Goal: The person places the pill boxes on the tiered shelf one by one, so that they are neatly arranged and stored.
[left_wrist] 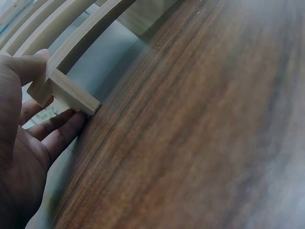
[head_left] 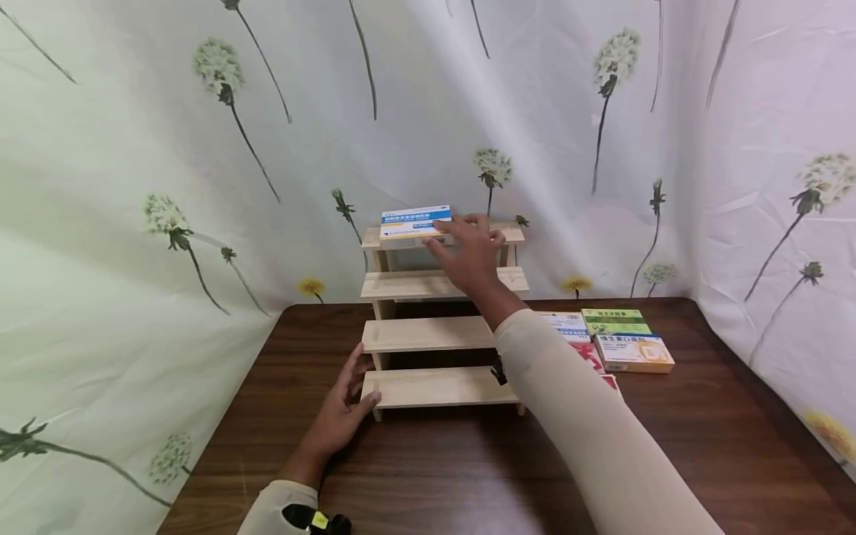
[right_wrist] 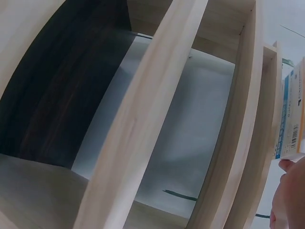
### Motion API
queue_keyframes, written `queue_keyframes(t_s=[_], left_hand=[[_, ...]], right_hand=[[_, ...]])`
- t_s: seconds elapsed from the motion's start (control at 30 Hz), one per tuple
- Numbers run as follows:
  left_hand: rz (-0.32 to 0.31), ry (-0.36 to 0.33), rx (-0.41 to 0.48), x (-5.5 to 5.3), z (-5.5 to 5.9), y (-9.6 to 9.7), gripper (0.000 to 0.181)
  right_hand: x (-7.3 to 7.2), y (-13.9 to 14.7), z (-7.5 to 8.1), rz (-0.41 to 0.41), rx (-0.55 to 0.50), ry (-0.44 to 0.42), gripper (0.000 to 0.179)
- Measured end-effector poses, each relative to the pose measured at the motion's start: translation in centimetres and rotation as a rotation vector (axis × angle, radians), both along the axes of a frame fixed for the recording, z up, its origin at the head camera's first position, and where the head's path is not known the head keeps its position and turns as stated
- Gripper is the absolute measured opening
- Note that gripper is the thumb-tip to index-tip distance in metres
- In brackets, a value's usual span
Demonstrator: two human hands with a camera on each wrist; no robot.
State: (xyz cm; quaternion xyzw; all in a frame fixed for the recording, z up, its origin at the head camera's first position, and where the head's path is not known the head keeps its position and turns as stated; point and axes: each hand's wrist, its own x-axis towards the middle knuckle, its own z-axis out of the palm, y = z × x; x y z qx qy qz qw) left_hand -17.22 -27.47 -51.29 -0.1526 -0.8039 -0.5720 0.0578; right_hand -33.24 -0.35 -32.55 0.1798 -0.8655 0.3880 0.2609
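A stepped wooden display rack (head_left: 428, 334) with tiered shelves stands on the table. On its top shelf, toward the left end, is a blue, white and yellow medicine box (head_left: 401, 227). My right hand (head_left: 471, 256) holds this box by its right end, thumb low at the front and a finger over the top face. In the right wrist view, the medicine box (right_wrist: 291, 114) shows at the right edge beside my fingers. My left hand (head_left: 337, 416) grips the rack's lower left end. Its thumb lies on the bottom shelf, and other fingers touch the side leg (left_wrist: 74, 95).
Right of the rack, several medicine boxes lie together: a green one (head_left: 615, 321), a white and orange one (head_left: 634, 353), a blue and white one (head_left: 567, 325) and red ones partly hidden by my right sleeve (head_left: 568, 394). A dandelion-print curtain (head_left: 414, 141) hangs behind the dark wooden table (head_left: 428, 475).
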Motion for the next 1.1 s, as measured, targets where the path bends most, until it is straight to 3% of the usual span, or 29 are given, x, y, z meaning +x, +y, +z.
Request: queue_keyframes(t_s=[0.13, 0.73, 1.1], left_hand=[[0.011, -0.001, 0.004, 0.2, 0.0, -0.2, 0.094], [-0.007, 0.005, 0.007, 0.1, 0.3, -0.1, 0.093], [-0.015, 0.007, 0.004, 0.2, 0.4, 0.1, 0.093]], right_hand=[[-0.5, -0.8, -0.1, -0.013, 0.063, -0.023, 0.045], [-1.1, -1.5, 0.5, -0.061, 0.154, -0.094, 0.045], [-1.1, -1.1, -0.1, -0.116, 0.162, -0.101, 0.066]])
